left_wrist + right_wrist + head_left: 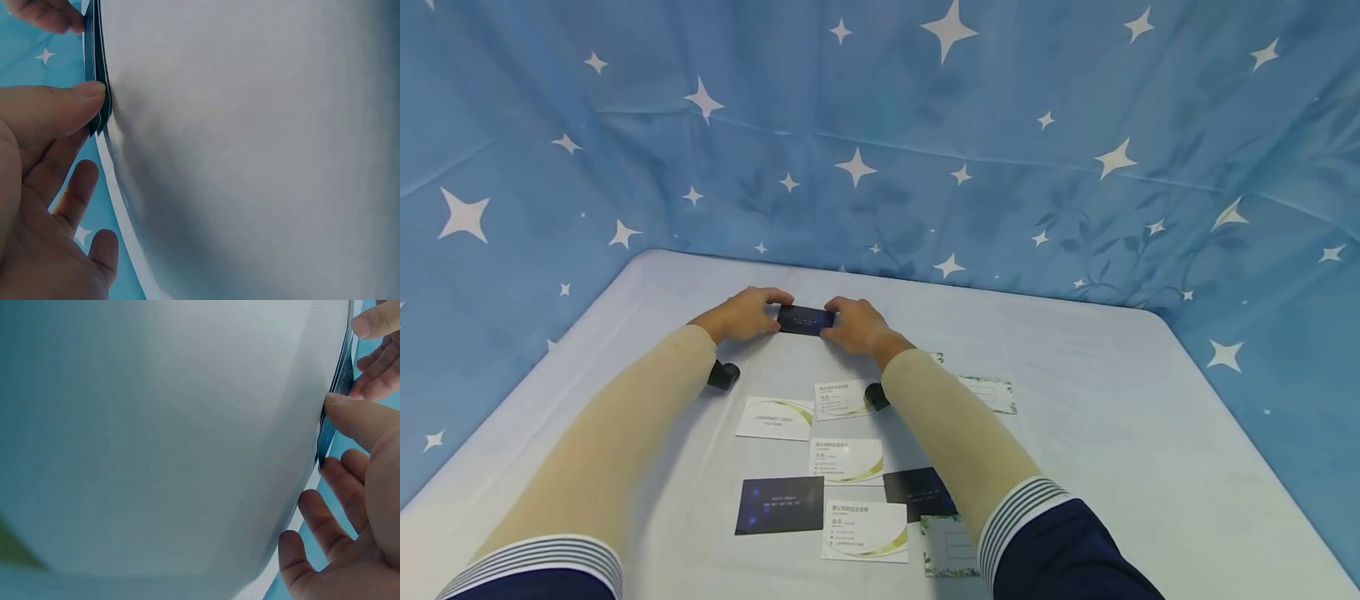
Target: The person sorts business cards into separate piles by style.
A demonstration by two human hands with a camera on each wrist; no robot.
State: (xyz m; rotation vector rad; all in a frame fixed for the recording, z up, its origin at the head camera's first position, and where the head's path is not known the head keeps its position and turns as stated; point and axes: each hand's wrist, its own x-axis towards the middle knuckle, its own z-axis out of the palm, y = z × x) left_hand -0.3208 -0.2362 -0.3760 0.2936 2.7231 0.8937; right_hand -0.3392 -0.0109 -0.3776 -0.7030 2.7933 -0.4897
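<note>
Near the far side of the table, a small stack of dark business cards [806, 320] lies between my two hands. My left hand [743, 315] pinches its left end between thumb and index finger. At the other end, my right hand [859, 326] grips the cards with the thumb on the near edge and fingers behind. In the left wrist view the dark cards [99, 59] appear edge-on, more than one layer thick. The right wrist view also shows the cards [340, 378] edge-on, with the right hand's ring and little fingers held away from them.
Closer on the white table [1150, 433] lie white cards with gold curves [865, 542], a white logo card [775, 418], dark cards [780, 505] and leaf-patterned cards [988, 393]. My right forearm partly covers some. A blue star-patterned curtain [895, 108] hangs behind the table.
</note>
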